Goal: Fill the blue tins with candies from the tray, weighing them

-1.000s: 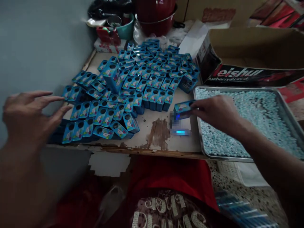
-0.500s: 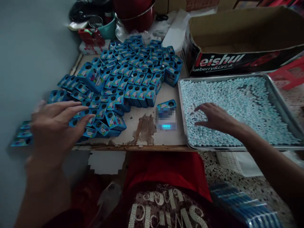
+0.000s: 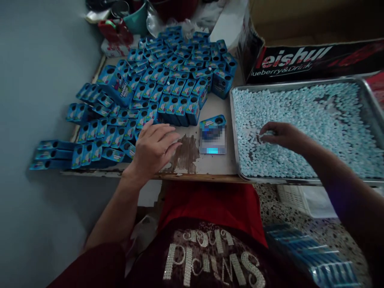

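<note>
A: Hands, quick?
B: Left hand half open, seemingly empty, beside the blue boxes. Right hand curled in among the pale pieces; can't tell if it's gripping any.
A: Where are those?
B: Loose layer in the metal tray, right side of the counter.
A: Handling?
B: Pieces: probably light, hard, a bit slick, apt to roll or scatter. Scoop with curled fingers or pinch a few between fingertips and thumb.
A: Lone box?
B: On the counter, just left of the tray. Looks light and thin-walled, might dent. Hold lightly by the side walls, clear of the top hole.
</note>
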{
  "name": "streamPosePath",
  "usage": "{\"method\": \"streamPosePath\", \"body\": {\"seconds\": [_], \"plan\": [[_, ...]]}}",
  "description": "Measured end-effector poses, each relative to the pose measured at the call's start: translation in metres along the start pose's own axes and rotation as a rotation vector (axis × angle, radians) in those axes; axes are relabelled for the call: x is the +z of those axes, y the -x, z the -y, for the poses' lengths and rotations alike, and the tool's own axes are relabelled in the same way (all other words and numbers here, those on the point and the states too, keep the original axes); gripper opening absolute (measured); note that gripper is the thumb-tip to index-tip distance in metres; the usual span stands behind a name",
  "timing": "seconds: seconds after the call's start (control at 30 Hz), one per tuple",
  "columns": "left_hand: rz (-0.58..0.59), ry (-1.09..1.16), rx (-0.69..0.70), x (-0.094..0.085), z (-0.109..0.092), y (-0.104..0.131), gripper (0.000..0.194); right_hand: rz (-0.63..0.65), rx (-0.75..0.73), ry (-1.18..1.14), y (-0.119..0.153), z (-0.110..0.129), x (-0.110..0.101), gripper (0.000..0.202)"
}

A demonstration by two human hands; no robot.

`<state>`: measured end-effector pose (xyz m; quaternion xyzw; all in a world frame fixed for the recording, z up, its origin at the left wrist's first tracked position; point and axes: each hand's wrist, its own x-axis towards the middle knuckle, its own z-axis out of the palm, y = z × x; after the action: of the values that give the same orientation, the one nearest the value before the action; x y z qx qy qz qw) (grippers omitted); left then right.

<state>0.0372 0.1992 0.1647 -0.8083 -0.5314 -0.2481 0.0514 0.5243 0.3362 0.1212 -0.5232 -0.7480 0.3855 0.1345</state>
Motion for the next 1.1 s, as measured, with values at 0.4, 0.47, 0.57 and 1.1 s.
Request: {"method": "streamPosePath", "body": {"seconds": [0.4, 0.47, 0.57, 1.1], "plan": [[-0.020, 0.348, -0.085, 0.042, -0.020, -0.021, 0.025, 0.062, -0.056, 0.300, -0.029, 0.110, -0.015, 0.009], [0.000, 0.418, -0.114, 0.044, -0.018, -0.019, 0.023, 0.088, -0.101, 0.299, -0.037, 0.136, -0.016, 0.008], [-0.022, 0.511, -0.147, 0.046, -0.013, -0.013, 0.022, 0.134, -0.084, 0.289, -0.048, 0.168, -0.014, 0.014], [-0.024, 0.581, -0.257, 0.063, -0.013, 0.001, 0.032, 0.167, -0.236, 0.426, -0.083, 0.193, 0.008, 0.025]]}}
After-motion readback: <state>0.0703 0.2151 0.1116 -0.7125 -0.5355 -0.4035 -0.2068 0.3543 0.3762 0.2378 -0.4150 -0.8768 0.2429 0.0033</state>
